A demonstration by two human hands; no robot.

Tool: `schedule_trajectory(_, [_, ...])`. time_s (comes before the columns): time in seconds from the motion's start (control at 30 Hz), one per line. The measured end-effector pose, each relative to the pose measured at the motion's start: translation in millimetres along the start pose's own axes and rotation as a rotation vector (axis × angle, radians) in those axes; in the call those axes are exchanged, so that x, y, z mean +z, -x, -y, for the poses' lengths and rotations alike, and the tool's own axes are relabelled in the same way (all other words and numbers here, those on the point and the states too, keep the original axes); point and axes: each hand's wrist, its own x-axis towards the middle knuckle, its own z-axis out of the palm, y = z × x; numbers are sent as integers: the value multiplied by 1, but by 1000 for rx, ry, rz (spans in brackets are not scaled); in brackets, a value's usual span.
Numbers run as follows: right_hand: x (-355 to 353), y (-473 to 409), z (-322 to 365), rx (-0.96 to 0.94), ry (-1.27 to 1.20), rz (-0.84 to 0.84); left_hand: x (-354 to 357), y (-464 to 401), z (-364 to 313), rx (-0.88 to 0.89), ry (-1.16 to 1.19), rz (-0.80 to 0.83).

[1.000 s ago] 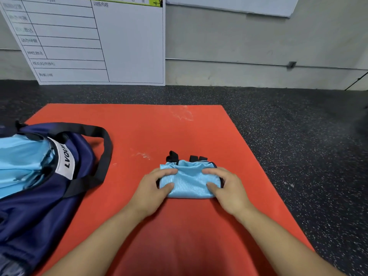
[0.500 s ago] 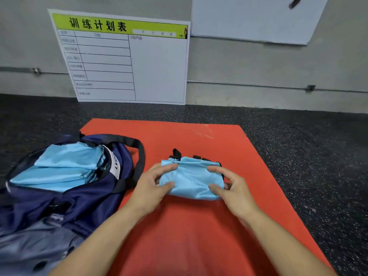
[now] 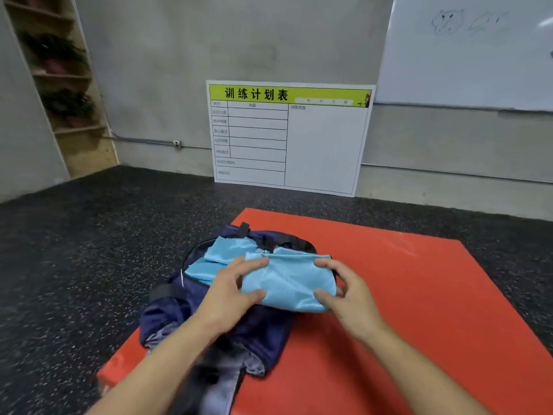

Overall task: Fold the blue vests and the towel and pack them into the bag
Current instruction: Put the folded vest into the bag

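Note:
A folded light-blue vest (image 3: 287, 281) is held in the air just above the open mouth of the navy bag (image 3: 263, 330). My left hand (image 3: 230, 295) grips its left end, thumb underneath and fingers on top. Its right end is gripped the same way by my right hand (image 3: 348, 295). Inside the bag lie other folded light-blue vests (image 3: 221, 259). The bag rests on the left part of the red mat (image 3: 419, 295). No towel is visible.
The red mat lies on dark speckled floor (image 3: 74, 265). A white schedule board (image 3: 287, 136) leans against the grey wall behind. A whiteboard (image 3: 466, 49) hangs at the upper right, wooden shelves (image 3: 59, 85) stand at the far left.
Both hands lifted the folded vest off the mat and carried it left, over the bag's opening. The view swung left and up.

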Motion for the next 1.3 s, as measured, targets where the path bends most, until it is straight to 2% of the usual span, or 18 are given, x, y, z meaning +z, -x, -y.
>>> schedule_trajectory(0.17, [59,-59,19,-190,218,9,-62,-33,19,13,-53,-110])
schedule_trajectory(0.27, [91,-87,17,-206,295,-4,-87,-57,39,-6,-160,-115])
schedule_trajectory(0.37, [117,-107,4,-134,320,24,-103,-74,67,-49,-277,-64])
schedule_trajectory(0.5, [140,-109,-26,-57,414,100,-111,-75,101,-38,-465,83])
schedule_trajectory(0.67, [149,-97,-49,-97,467,98,-115,-62,118,-22,-736,117])
schedule_trajectory(0.93, [143,-87,-42,-76,615,128,-109,-58,122,7,-772,83])
schedule_trajectory(1.1, [136,-75,-39,-100,636,288,-105,-50,121,11,-684,89])
schedule_trajectory(1.3, [146,-69,-36,-133,710,181,-100,-39,123,16,-739,68])
